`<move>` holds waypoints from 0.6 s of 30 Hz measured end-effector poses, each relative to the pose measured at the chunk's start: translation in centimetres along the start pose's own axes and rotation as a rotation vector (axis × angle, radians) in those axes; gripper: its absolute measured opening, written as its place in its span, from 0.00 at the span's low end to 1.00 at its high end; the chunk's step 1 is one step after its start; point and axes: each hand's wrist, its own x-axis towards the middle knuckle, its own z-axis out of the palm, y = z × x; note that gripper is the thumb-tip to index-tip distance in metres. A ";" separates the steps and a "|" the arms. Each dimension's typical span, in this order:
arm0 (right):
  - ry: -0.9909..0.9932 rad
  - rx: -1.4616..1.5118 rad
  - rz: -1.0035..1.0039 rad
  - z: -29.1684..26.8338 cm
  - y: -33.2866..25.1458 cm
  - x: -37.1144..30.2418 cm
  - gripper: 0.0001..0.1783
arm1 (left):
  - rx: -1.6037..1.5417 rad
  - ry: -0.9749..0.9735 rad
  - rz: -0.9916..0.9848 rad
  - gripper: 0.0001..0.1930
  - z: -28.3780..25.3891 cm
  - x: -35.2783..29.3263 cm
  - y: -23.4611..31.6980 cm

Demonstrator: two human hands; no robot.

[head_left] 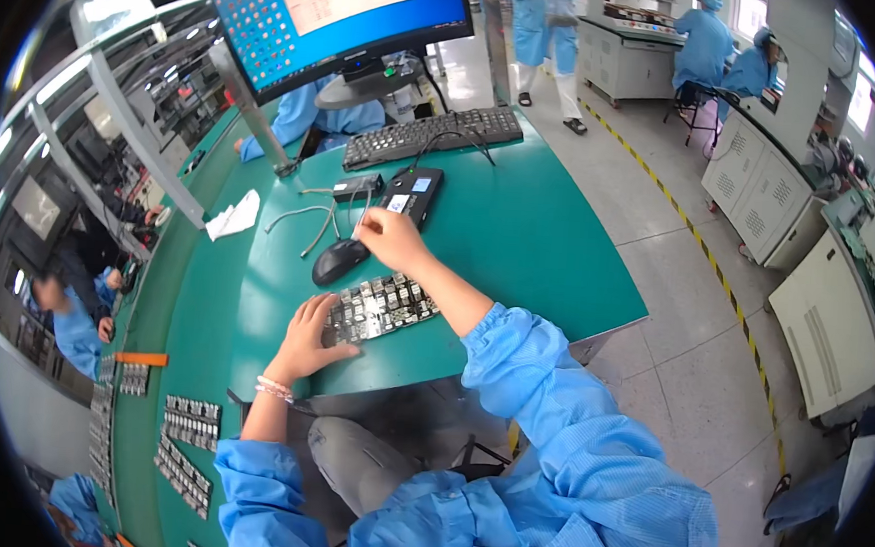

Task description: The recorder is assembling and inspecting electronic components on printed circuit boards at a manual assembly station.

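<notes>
Blue sleeves (587, 453) come nearest; the left hand (303, 341), thumb and fingers spread wide, touches the left end of the circuit-board panel (387, 309); the right hand (393, 241), beyond the panel, pinches narrow, its contents I cannot tell; a black mouse (338, 263) sits between the hands

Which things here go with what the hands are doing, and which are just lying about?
Seemingly in use:
circuit-board panel, touched by the left hand
cables, near the right hand

Apparently just lying about:
keyboard
white cloth or paper
mouse, apparently not held
</notes>
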 end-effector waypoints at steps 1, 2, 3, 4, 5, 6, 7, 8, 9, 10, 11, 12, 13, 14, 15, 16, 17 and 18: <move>0.005 -0.036 -0.052 0.2 0.6 0.2 0.11 | -0.010 0.013 -0.034 0.48 -0.5 -0.8 0.6; 0.005 -0.056 -0.053 -0.1 1.4 0.5 0.12 | -0.027 -0.022 -0.047 0.50 -0.9 -1.2 1.7; 0.033 -0.093 -0.109 0.0 1.7 0.7 0.11 | -0.034 -0.047 -0.088 0.52 -1.5 -2.3 2.3; -0.043 -0.077 -0.023 -0.1 1.5 0.7 0.11 | -0.053 -0.025 -0.149 0.55 -1.7 -3.4 2.8; -0.025 -0.023 -0.059 -0.6 2.0 0.9 0.09 | -0.021 -0.012 -0.137 0.55 -1.7 -4.0 2.7; 0.003 -0.036 -0.058 -2.3 4.4 2.1 0.08 | 0.008 -0.001 -0.096 0.55 -1.5 -3.5 2.7; -0.053 0.011 -0.002 -2.0 3.4 1.4 0.07 | 0.026 -0.033 -0.152 0.55 -2.2 -5.2 2.6; -0.026 0.057 0.037 -2.5 3.8 1.4 0.06 | 0.039 -0.067 -0.173 0.55 -3.5 -6.0 3.1; -0.040 0.134 0.089 -2.2 2.7 1.0 0.07 | 0.025 -0.076 -0.189 0.54 -4.9 -7.8 2.8; -0.053 0.143 0.115 -2.3 2.7 1.1 0.07 | 0.031 -0.069 -0.242 0.54 -6.6 -9.7 2.5; -0.068 0.108 0.099 -2.8 2.8 0.6 0.07 | 0.048 -0.089 -0.228 0.52 -8.3 -11.7 2.4; -0.094 0.114 0.097 -2.6 2.7 0.4 0.07 | 0.076 -0.108 -0.217 0.51 -10.4 -13.7 2.3; -0.131 0.098 0.105 -2.9 3.0 0.9 0.07 | 0.082 -0.100 -0.280 0.50 -12.7 -15.1 2.0; -0.167 0.083 0.119 -2.7 3.0 0.9 0.08 | 0.087 -0.098 -0.343 0.48 -15.1 -16.9 1.6; -0.179 0.089 0.124 -2.0 2.4 0.6 0.08 | 0.126 -0.082 -0.432 0.48 -17.2 -18.9 0.5; -0.219 0.061 0.128 -1.1 1.5 0.2 0.08 | 0.165 -0.066 -0.524 0.48 -19.0 -21.2 -0.8; -0.259 0.027 0.127 -0.2 0.9 -0.4 0.08 | 0.168 -0.005 -0.656 0.48 -20.3 -23.2 -2.4; -0.259 0.006 0.120 0.1 0.9 -0.7 0.08 | 0.160 0.068 -0.764 0.48 -21.2 -24.2 -4.7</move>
